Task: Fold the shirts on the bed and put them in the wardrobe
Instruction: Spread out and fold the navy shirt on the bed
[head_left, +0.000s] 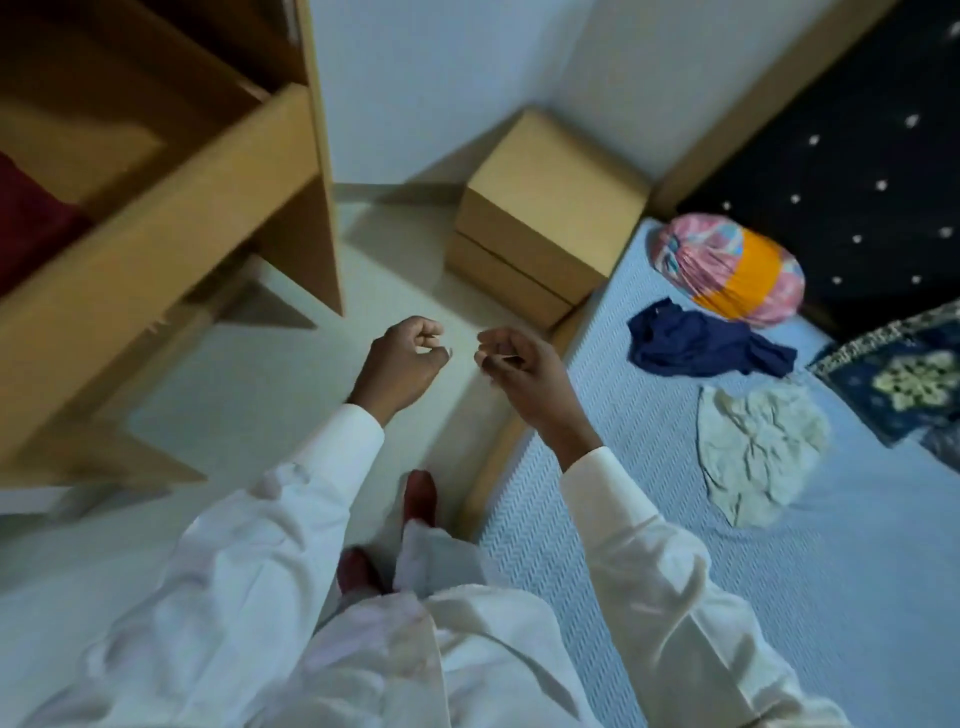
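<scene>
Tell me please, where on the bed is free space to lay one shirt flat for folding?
The widest bare patch of the bed lies along its near edge, between the right hand and the cream shirt. Farther in it is crowded: the navy shirt, the pink and orange bolster and the patterned cushion lie close together.

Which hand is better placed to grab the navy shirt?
The right hand: it hangs by the bed's edge, nearer the navy shirt. The left hand is over the floor, toward the wardrobe.

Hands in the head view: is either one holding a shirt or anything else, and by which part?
No garment is held. The left hand is loosely curled and empty. The right hand seems to pinch something thin between its fingertips; what it is cannot be told.
</scene>
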